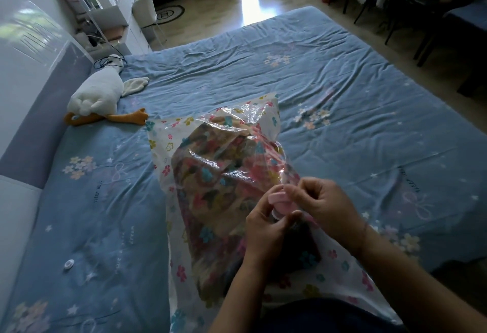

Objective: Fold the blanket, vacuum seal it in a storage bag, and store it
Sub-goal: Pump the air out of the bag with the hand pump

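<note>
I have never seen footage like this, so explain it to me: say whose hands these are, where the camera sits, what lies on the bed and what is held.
There is no machine: a person works with two bare hands. The one picture comes from a camera worn on their head, looking forward and down. On the blue bed sheet lies a clear flower-printed storage bag, with a patterned blanket showing through it. Both hands meet at the bag's pink valve: the left hand grips it from below, the right hand pinches its top. Also on the bed are a white plush goose and a small white round piece.
</note>
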`<state>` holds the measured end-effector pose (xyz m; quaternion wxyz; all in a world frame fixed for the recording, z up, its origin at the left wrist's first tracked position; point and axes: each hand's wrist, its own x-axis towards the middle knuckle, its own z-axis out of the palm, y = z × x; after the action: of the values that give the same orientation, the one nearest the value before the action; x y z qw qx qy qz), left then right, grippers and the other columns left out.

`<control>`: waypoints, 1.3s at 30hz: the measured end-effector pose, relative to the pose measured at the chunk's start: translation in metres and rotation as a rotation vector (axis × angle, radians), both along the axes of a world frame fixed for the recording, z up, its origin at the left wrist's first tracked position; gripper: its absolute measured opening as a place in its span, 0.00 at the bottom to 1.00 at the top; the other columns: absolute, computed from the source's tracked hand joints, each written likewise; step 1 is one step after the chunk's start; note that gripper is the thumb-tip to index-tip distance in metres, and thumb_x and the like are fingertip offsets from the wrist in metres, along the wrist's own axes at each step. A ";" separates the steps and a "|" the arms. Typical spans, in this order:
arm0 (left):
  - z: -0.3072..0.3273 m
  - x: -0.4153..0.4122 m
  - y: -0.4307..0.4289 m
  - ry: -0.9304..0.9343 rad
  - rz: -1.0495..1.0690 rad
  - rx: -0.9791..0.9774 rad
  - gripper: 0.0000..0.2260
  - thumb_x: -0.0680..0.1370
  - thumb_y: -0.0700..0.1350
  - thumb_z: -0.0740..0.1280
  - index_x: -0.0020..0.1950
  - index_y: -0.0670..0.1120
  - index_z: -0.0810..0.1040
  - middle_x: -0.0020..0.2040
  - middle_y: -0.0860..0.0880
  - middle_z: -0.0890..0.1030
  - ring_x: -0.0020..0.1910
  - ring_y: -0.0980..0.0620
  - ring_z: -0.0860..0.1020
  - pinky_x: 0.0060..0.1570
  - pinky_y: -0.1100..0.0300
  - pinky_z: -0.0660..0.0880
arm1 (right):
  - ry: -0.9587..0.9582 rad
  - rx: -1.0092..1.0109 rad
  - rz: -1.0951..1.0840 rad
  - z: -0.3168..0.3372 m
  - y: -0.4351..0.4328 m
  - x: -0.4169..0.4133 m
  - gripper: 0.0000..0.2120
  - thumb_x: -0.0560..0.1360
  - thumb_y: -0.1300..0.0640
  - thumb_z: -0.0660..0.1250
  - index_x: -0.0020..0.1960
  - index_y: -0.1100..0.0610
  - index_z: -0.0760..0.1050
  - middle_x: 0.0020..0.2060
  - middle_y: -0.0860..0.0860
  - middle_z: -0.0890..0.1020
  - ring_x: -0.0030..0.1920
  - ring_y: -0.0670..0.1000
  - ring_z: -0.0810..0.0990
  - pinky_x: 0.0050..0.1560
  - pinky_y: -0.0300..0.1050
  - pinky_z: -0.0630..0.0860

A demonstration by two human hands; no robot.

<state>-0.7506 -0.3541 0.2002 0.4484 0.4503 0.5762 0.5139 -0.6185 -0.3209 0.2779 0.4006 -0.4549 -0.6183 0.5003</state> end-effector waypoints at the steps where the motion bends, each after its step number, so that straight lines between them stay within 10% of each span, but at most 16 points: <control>1: 0.001 0.000 0.000 -0.006 0.005 -0.003 0.20 0.71 0.40 0.77 0.62 0.45 0.80 0.56 0.48 0.84 0.58 0.50 0.82 0.61 0.46 0.77 | -0.017 -0.018 -0.007 -0.006 0.000 0.001 0.28 0.70 0.40 0.70 0.31 0.64 0.70 0.23 0.46 0.69 0.25 0.43 0.67 0.29 0.39 0.65; 8: 0.003 -0.001 0.001 -0.019 -0.020 -0.014 0.24 0.70 0.43 0.78 0.65 0.46 0.78 0.58 0.50 0.83 0.59 0.51 0.81 0.61 0.48 0.77 | 0.458 0.144 0.134 0.065 -0.004 0.011 0.17 0.73 0.52 0.69 0.30 0.58 0.69 0.21 0.42 0.70 0.23 0.38 0.65 0.25 0.28 0.63; 14: -0.001 -0.001 0.000 0.005 -0.006 -0.007 0.20 0.71 0.39 0.77 0.62 0.43 0.80 0.56 0.49 0.84 0.58 0.50 0.81 0.61 0.46 0.77 | -0.007 -0.037 0.047 -0.002 0.004 0.004 0.26 0.71 0.40 0.70 0.31 0.62 0.71 0.24 0.48 0.70 0.26 0.45 0.67 0.31 0.42 0.66; 21: 0.004 0.000 0.001 0.004 -0.035 -0.007 0.23 0.71 0.42 0.78 0.65 0.45 0.78 0.57 0.50 0.84 0.57 0.52 0.82 0.60 0.52 0.78 | 0.393 0.188 0.148 0.066 -0.002 0.016 0.18 0.73 0.49 0.70 0.28 0.54 0.70 0.23 0.43 0.67 0.24 0.40 0.63 0.26 0.29 0.62; 27: 0.000 0.000 -0.002 -0.006 -0.013 -0.008 0.22 0.70 0.42 0.78 0.63 0.44 0.80 0.57 0.48 0.84 0.59 0.49 0.81 0.61 0.45 0.77 | 0.003 -0.014 0.057 -0.003 -0.001 0.007 0.35 0.63 0.28 0.68 0.31 0.62 0.71 0.24 0.46 0.70 0.26 0.44 0.67 0.30 0.40 0.65; 34: 0.004 -0.001 0.002 0.002 -0.039 0.010 0.22 0.71 0.40 0.77 0.64 0.45 0.79 0.57 0.51 0.84 0.57 0.53 0.82 0.59 0.55 0.78 | 0.473 0.116 0.179 0.055 0.003 0.014 0.15 0.73 0.51 0.70 0.29 0.51 0.72 0.23 0.43 0.67 0.24 0.42 0.62 0.25 0.30 0.61; 39: -0.003 0.000 -0.001 -0.015 -0.022 0.010 0.20 0.71 0.36 0.76 0.62 0.42 0.80 0.56 0.48 0.84 0.58 0.50 0.82 0.60 0.53 0.78 | 0.071 -0.045 0.054 -0.003 0.001 0.006 0.22 0.72 0.45 0.70 0.30 0.60 0.69 0.24 0.45 0.68 0.25 0.42 0.65 0.30 0.37 0.64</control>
<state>-0.7503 -0.3549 0.1977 0.4560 0.4550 0.5652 0.5154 -0.6122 -0.3200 0.2750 0.3983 -0.4291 -0.6044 0.5403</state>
